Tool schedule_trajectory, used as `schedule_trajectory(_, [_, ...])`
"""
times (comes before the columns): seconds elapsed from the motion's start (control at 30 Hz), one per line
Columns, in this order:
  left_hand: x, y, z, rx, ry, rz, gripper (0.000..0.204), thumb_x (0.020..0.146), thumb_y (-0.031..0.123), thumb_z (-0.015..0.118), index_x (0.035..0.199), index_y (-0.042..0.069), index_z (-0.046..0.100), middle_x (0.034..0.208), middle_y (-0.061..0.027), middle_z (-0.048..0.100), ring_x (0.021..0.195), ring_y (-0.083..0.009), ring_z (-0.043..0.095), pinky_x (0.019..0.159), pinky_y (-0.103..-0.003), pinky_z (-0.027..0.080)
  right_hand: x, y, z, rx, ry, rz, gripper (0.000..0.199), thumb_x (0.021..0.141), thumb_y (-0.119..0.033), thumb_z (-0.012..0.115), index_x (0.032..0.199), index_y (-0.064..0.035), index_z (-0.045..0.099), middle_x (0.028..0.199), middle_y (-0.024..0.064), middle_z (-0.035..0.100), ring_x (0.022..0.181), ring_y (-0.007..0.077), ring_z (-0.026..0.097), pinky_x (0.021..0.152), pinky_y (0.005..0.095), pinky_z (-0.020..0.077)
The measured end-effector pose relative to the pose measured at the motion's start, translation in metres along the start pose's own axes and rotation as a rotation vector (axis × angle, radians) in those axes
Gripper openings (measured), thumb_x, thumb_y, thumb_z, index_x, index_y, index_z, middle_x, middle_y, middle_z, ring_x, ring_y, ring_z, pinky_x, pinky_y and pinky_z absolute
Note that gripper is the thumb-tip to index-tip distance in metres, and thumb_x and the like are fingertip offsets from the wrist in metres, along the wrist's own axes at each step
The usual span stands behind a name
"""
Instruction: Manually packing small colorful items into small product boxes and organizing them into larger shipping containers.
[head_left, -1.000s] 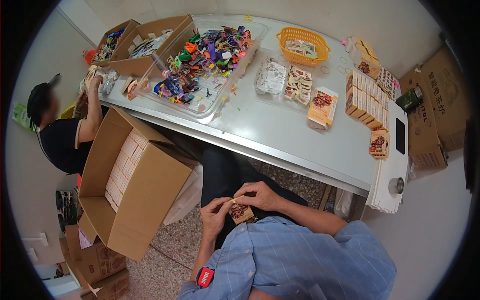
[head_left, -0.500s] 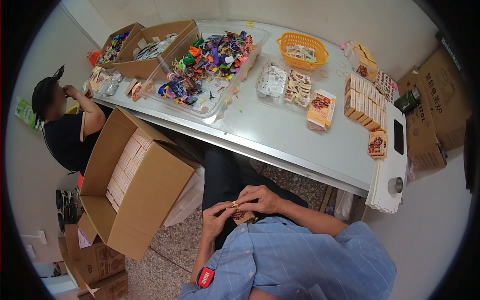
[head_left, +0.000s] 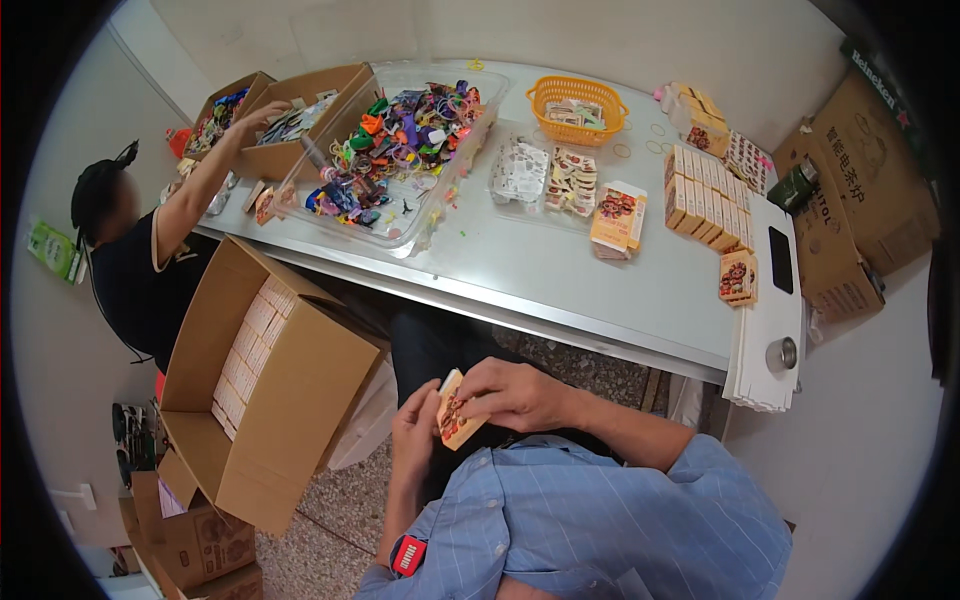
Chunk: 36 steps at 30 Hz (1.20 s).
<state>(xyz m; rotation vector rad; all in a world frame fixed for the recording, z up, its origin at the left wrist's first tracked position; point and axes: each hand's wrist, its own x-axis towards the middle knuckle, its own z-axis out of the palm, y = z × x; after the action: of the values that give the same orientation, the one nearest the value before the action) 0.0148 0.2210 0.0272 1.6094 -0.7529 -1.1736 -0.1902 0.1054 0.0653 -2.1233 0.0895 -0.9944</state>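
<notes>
Over my lap, both hands are on a small flat orange-yellow card box (head_left: 458, 420) with printed pictures, tilted so its printed side shows. My left hand (head_left: 412, 425) grips its left edge between thumb and fingers. My right hand (head_left: 515, 393) is bent over its right side, fingers closed against the printed face. A pale edge shows at the box's top; whether it is an open flap cannot be made out. On the table in front lies a stack of similar flat boxes (head_left: 617, 222), beside a pile of cut-out cards (head_left: 571, 182) and a pile of clear-and-white packets (head_left: 520, 170).
A large open carton (head_left: 300, 420) holding rows of small boxes stands at my left. On the table (head_left: 520, 290) are a clear bin (head_left: 400, 238) of colourful trinkets, a yellow basket (head_left: 575, 122), rows of filled boxes (head_left: 708, 200) and a phone (head_left: 780, 260). A co-worker (head_left: 130, 270) sits far left.
The card box has been raised and turned, its printed face now more visible; my hands have shifted apart along its sides. The co-worker's arm now reaches into a carton on the table.
</notes>
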Motion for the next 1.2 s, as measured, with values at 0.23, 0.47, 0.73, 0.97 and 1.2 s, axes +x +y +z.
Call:
schedule_trajectory(0.23, [0.023, 0.009, -0.011, -0.596, -0.265, 0.066, 0.039, 0.092, 0.001, 0.071, 0.126, 0.001, 0.053, 0.111, -0.0162, 0.071, 0.097, -0.0219, 0.072, 0.083, -0.034, 0.06, -0.003, 0.004, -0.01, -0.277, -0.032, -0.212, 0.026, 0.081, -0.009, 0.075, 0.106, -0.0087, 0.069, 0.118, 0.0103, 0.063, 0.113, 0.0319, 0.063, 0.091, 0.0385, 0.0574])
schedule_trajectory(0.47, [0.078, 0.068, 0.046, 0.291, -0.059, 0.724, 0.046, 0.087, -0.004, 0.073, 0.131, 0.0, 0.059, 0.103, -0.0125, 0.072, 0.084, -0.0125, 0.068, 0.069, -0.026, 0.055, 0.059, 0.089, -0.18, -0.566, 0.293, 0.085, 0.022, 0.09, -0.01, 0.072, 0.111, -0.0066, 0.071, 0.096, 0.01, 0.073, 0.083, 0.0245, 0.071, 0.073, 0.0319, 0.0574])
schedule_trajectory(0.73, [0.196, 0.083, 0.124, 0.413, -0.274, 0.742, 0.048, 0.086, 0.004, 0.078, 0.13, -0.002, 0.058, 0.111, -0.0194, 0.072, 0.081, -0.0192, 0.07, 0.066, -0.03, 0.055, 0.09, 0.295, -0.374, -1.036, 0.051, 0.547, 0.044, 0.084, -0.018, 0.075, 0.125, -0.006, 0.066, 0.128, 0.019, 0.064, 0.12, 0.0356, 0.061, 0.099, 0.0445, 0.0511])
schedule_trajectory(0.97, [0.2, 0.04, 0.134, 0.222, -0.31, 0.598, 0.068, 0.082, 0.005, 0.083, 0.139, 0.001, 0.046, 0.091, -0.018, 0.07, 0.072, -0.0246, 0.068, 0.065, -0.035, 0.055, 0.127, 0.31, -0.373, -1.008, -0.446, 0.993, 0.053, 0.079, -0.021, 0.077, 0.128, -0.0074, 0.063, 0.126, 0.0206, 0.063, 0.117, 0.0379, 0.06, 0.098, 0.0444, 0.0503])
schedule_trajectory(1.2, [0.208, 0.038, 0.135, 0.133, -0.352, 0.573, 0.07, 0.082, 0.004, 0.082, 0.141, 0.002, 0.045, 0.096, -0.0176, 0.071, 0.071, -0.0203, 0.066, 0.066, -0.032, 0.055, 0.12, 0.305, -0.394, -0.637, -0.114, 1.054, 0.075, 0.076, -0.021, 0.079, 0.144, -0.0069, 0.052, 0.114, 0.0116, 0.063, 0.106, 0.0237, 0.061, 0.093, 0.035, 0.0497])
